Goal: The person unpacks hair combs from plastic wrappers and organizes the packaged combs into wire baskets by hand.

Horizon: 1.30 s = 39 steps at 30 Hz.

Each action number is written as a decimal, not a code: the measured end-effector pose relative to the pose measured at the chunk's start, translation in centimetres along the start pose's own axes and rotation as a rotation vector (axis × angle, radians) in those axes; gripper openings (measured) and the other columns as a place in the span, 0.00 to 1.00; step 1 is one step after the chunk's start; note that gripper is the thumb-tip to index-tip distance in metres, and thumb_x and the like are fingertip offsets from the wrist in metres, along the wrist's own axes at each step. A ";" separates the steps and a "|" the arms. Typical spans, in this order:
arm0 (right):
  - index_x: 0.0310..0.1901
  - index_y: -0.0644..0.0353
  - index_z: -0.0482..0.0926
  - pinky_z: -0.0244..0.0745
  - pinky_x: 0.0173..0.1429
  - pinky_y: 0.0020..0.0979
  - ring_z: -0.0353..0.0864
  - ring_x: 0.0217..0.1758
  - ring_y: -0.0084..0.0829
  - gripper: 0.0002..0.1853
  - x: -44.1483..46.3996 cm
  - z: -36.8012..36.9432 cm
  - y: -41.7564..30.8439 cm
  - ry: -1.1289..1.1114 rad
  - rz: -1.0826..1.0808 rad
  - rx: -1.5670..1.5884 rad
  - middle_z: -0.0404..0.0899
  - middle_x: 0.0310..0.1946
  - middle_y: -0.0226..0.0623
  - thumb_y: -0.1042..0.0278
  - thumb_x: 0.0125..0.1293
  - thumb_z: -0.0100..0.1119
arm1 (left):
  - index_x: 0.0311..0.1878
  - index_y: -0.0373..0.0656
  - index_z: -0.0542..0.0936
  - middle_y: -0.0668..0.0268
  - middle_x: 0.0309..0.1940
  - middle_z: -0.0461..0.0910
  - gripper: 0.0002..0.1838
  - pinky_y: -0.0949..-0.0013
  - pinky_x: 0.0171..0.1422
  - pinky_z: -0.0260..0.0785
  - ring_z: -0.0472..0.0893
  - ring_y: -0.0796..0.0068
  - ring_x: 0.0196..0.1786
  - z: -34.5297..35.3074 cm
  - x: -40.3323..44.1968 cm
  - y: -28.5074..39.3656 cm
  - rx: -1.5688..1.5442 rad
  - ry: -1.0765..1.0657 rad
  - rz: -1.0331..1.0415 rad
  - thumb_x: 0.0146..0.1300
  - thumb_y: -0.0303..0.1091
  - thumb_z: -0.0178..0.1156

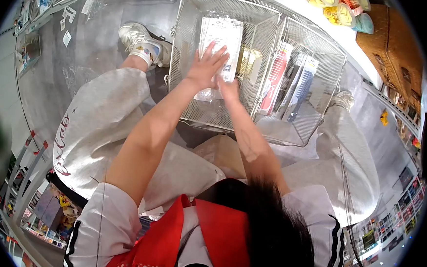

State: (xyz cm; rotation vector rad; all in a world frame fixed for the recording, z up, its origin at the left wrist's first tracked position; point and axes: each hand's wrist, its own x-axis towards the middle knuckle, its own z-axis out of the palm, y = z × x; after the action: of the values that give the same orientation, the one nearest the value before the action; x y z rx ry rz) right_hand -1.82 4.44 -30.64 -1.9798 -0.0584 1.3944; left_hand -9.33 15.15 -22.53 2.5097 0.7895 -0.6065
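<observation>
My left hand (207, 69) lies with spread fingers on a stack of clear-wrapped white packets (222, 33) in the left wire basket (183, 102). Beside it, my right hand (228, 88) touches the lower right edge of the stack; its fingers are blurred and partly hidden. A gold-coloured item (247, 61) shows to the right of the packets. In the right wire basket (317, 110) lie a red comb in packaging (277, 78) and a blue comb in packaging (302, 87), with another dark packaged item between them.
Clear plastic wrap and white tags (66, 38) lie on the grey floor at the upper left. A brown bag (392, 51) and yellow wrapped items (339, 15) are at the upper right. Stocked shelves stand along both sides. My legs flank the baskets.
</observation>
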 end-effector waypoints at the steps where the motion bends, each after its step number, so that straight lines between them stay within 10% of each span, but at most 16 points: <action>1: 0.50 0.73 0.67 0.69 0.48 0.31 0.76 0.46 0.39 0.32 -0.3 -0.3 0.1 -0.091 0.009 -0.047 0.75 0.44 0.52 0.60 0.48 0.66 | 0.68 0.52 0.49 0.72 0.70 0.36 0.59 0.40 0.67 0.44 0.32 0.58 0.72 0.1 -0.1 -0.1 -0.025 0.012 0.006 0.31 0.46 0.73; 10: 0.44 0.73 0.75 0.72 0.42 0.27 0.80 0.40 0.32 0.26 -4.3 -2.3 -5.7 -0.430 0.177 0.107 0.78 0.39 0.45 0.63 0.46 0.66 | 0.66 0.38 0.52 0.57 0.68 0.46 0.58 0.57 0.72 0.41 0.41 0.51 0.71 -0.7 -1.6 -4.1 -0.451 0.147 0.250 0.31 0.42 0.74; 16: 0.50 0.69 0.70 0.74 0.44 0.32 0.79 0.42 0.33 0.24 -6.4 -4.7 -8.4 -0.617 0.267 0.293 0.77 0.42 0.43 0.62 0.53 0.57 | 0.64 0.38 0.58 0.58 0.68 0.47 0.42 0.64 0.70 0.47 0.49 0.58 0.70 -2.1 -4.5 -2.0 -0.699 0.028 0.050 0.48 0.43 0.66; 21: 0.49 0.61 0.70 0.73 0.49 0.47 0.77 0.44 0.39 0.20 -11.1 -8.7 -13.6 -0.755 0.474 0.411 0.76 0.43 0.43 0.58 0.59 0.49 | 0.59 0.36 0.66 0.55 0.54 0.70 0.28 0.69 0.61 0.58 0.67 0.70 0.58 -11.7 -10.2 1.6 -1.116 -0.143 0.113 0.58 0.40 0.57; 30: 0.48 0.61 0.70 0.76 0.46 0.50 0.77 0.47 0.42 0.18 -10.1 -6.5 -13.8 -0.847 0.648 0.614 0.76 0.43 0.46 0.57 0.66 0.40 | 0.58 0.36 0.65 0.49 0.50 0.71 0.42 0.65 0.55 0.65 0.73 0.57 0.52 -13.4 -12.3 2.5 -0.481 0.221 0.269 0.38 0.41 0.71; 35: 0.64 0.62 0.51 0.60 0.61 0.52 0.61 0.63 0.44 0.33 -13.7 -6.9 -16.0 -0.696 0.146 0.380 0.53 0.63 0.50 0.44 0.66 0.32 | 0.59 0.37 0.63 0.50 0.49 0.72 0.42 0.65 0.53 0.66 0.74 0.58 0.50 -13.6 -10.6 0.1 -0.451 0.367 0.254 0.38 0.36 0.71; 39: 0.63 0.63 0.53 0.64 0.59 0.45 0.63 0.61 0.46 0.35 -12.4 -8.3 -14.0 -0.478 -0.607 -0.166 0.54 0.62 0.52 0.52 0.59 0.51 | 0.59 0.37 0.64 0.53 0.48 0.74 0.38 0.66 0.53 0.66 0.75 0.63 0.49 -14.0 -9.2 -2.1 -0.567 0.286 0.282 0.44 0.35 0.69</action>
State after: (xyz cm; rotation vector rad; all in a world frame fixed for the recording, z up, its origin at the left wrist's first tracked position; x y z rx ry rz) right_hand 4.82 5.59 -11.34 -1.5125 -0.9355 1.4290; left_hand -13.64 20.13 -7.00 2.1329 0.5805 0.0760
